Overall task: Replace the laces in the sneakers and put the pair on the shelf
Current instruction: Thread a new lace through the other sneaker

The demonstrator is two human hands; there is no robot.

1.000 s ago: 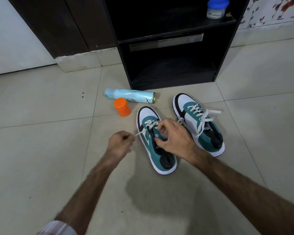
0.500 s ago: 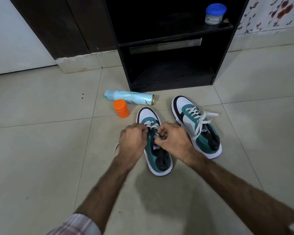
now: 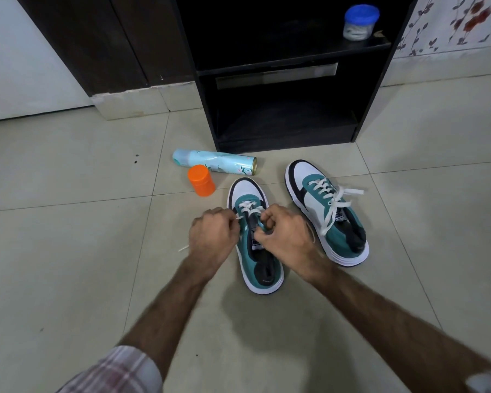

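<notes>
Two teal, white and black sneakers stand on the tiled floor in front of a black shelf unit [image 3: 284, 72]. The right sneaker [image 3: 328, 214] is fully laced with a white lace and tied. The left sneaker [image 3: 257, 251] has its white lace [image 3: 247, 207] threaded only through the eyelets nearest the toe. My left hand [image 3: 211, 236] grips one end of that lace at the sneaker's left side; a loose tip trails on the floor behind it. My right hand [image 3: 285, 236] pinches the lace over the sneaker's tongue.
A light-blue spray can [image 3: 214, 162] lies on its side left of the shelf unit, with an orange cap [image 3: 201, 180] beside it. A blue-lidded jar [image 3: 357, 22] stands on the upper shelf. The lower shelf compartment [image 3: 284, 120] is dark and holds nothing visible.
One second ago my left hand was out to the left, pulling the lace taut. It has come back in against the left sneaker, and both hands now work close together over the eyelets.
</notes>
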